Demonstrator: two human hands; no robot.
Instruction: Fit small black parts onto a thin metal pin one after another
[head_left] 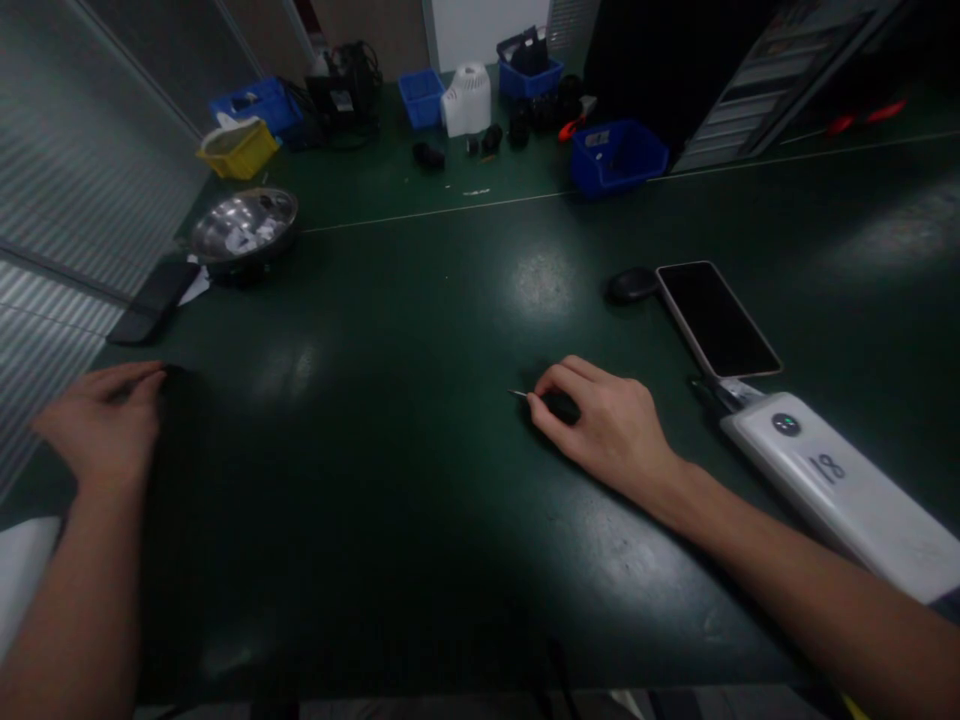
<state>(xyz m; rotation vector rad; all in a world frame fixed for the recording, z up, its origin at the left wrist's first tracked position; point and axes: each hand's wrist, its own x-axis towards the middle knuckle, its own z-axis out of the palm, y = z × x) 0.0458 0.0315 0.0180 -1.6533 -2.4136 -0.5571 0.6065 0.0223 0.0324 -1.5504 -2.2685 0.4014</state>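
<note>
- 1 dark green table (390, 300) carries everything.
- 1 white device (862, 500) marked 18 lies beside the right forearm.
- 2 hands sit well apart: the right hand (600, 420) pinches with thumb and index fingertip; the left hand (105, 420) has its fingertips drawn together at a small dark shape (174, 369) (whether gripped, I cannot tell).
- 1 thin metallic piece (517, 392) juts from the right hand's pinch, its long axis running roughly sideways, free end toward the left hand; the right hand is much nearer.
</note>
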